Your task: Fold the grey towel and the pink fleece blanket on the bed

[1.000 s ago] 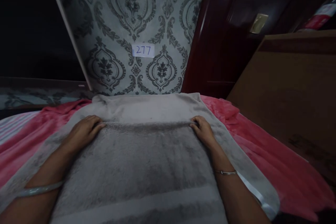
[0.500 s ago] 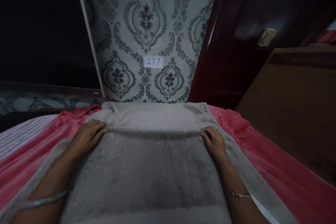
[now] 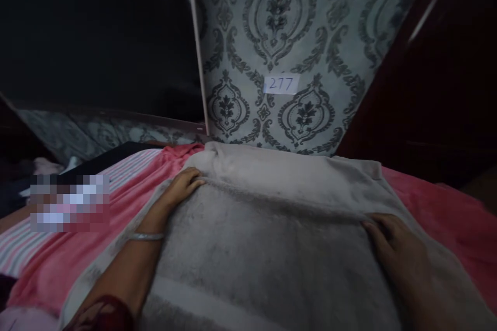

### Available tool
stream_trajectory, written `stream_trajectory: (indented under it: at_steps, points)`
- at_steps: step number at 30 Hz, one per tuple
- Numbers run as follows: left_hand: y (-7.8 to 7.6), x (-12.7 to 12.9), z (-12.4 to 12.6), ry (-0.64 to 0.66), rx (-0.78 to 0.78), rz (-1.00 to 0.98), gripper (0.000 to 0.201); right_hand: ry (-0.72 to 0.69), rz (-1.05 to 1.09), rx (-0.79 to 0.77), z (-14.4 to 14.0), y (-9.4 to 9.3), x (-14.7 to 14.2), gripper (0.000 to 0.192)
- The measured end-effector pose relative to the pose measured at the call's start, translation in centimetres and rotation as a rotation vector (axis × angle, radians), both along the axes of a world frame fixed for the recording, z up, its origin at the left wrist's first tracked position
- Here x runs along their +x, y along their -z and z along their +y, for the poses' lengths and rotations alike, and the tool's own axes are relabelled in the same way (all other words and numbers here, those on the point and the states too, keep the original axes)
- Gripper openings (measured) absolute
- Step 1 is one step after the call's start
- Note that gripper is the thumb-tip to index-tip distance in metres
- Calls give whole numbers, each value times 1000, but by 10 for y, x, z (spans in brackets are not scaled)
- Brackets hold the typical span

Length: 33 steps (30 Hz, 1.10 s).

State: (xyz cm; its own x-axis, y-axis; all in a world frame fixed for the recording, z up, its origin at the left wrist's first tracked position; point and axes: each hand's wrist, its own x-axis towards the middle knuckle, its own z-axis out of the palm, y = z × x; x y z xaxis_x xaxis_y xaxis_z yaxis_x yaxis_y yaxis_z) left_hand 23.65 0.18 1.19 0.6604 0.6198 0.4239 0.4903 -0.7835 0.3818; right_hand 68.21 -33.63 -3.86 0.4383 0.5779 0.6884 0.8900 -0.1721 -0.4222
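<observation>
Grey towel, laid over pink blanket; fold edge pressed down by left hand and right hand, palms flat, clasping nothing. Seemingly mid-fold; called for even corner grips next.

Left hand and right hand press flat on the grey towel's fold — pink blanket beneath.

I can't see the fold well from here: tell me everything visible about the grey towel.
The grey towel looks thick, plush and fuzzy, with a paler woven band across its near end. It lies spread flat on the pink blanket, its upper layer folded over so that an edge runs across between the hands, leaving a lighter strip beyond near the wall. The left hand rests palm down on that edge's left end, the right hand on its right end. Neither clearly pinches it.
</observation>
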Motion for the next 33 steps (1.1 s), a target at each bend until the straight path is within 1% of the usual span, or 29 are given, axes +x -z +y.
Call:
stream_trajectory:
  at_steps: [3, 7, 9, 11, 13, 15, 16, 18, 20, 22, 24, 25, 26, 28, 30, 33]
  points:
    - [-1, -1, -4, -39, -6, -57, 31, 28, 13, -23, 3, 8, 2, 35]
    - [-9, -3, -9, -81, 71, -61, 33, 36, 37, -42, 10, 16, 0, 33]
    - [-13, -3, -11, -106, 117, -37, 33, 42, 43, -55, 13, 16, -3, 32]
    - [-17, -2, -13, -140, 155, 11, 33, 44, 56, -78, 15, 13, -6, 30]
    - [-23, -1, -15, -180, 169, 82, 35, 47, 71, -91, 16, 4, -9, 30]
    - [-33, -1, -20, -203, 168, 141, 37, 55, 73, -81, 13, -11, -12, 29]
    - [-40, -3, -24, -198, 171, 154, 38, 54, 65, -71, 11, -21, -14, 28]
    - [-59, -12, -33, -148, 193, 135, 38, 49, 35, -48, 3, -42, -18, 27]
    - [-83, -26, -46, -105, 242, 100, 38, 36, -9, -24, -11, -62, -26, 28]
    - [-105, -45, -62, -105, 313, 103, 40, 34, -62, 10, -31, -79, -36, 29]
    - [-119, -66, -81, -132, 385, 142, 45, 46, -116, 45, -56, -87, -48, 30]
    - [-121, -76, -91, -130, 411, 162, 48, 55, -141, 60, -70, -87, -55, 31]
    - [-120, -87, -101, -117, 431, 176, 50, 60, -163, 67, -85, -85, -61, 32]
    - [-109, -109, -121, -71, 454, 168, 54, 41, -201, 59, -115, -72, -75, 32]
    - [-87, -128, -141, -13, 454, 131, 52, 0, -214, 26, -143, -51, -87, 31]
    - [-47, -154, -170, 19, 426, 71, 40, -45, -184, -26, -177, -14, -107, 27]
